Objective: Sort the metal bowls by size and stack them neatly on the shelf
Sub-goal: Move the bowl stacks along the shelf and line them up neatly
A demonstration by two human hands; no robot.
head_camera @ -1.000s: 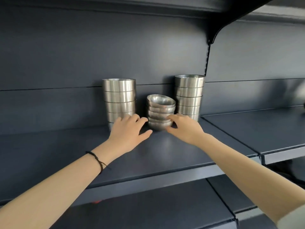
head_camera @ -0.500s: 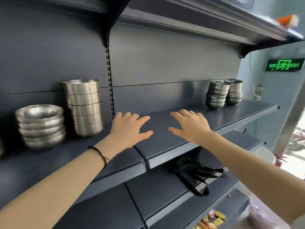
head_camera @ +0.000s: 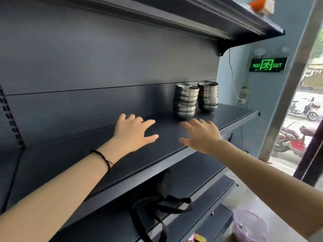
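Two stacks of rounded metal bowls stand side by side at the far right of the dark shelf: a left stack and a slightly taller right stack. My left hand hovers over the shelf with fingers spread, empty, left of the stacks. My right hand is also spread and empty, just in front of and below the left stack, not touching it.
An upper shelf overhangs the bowls. A black bag with straps lies on the lower shelf. A green exit sign hangs on the wall; a pink plastic bag sits at bottom right; parked scooters show outside.
The view has swung right, away from the three bowl stacks at the left, which are out of sight. Both empty hands have travelled right along the shelf, close to the two far stacks.
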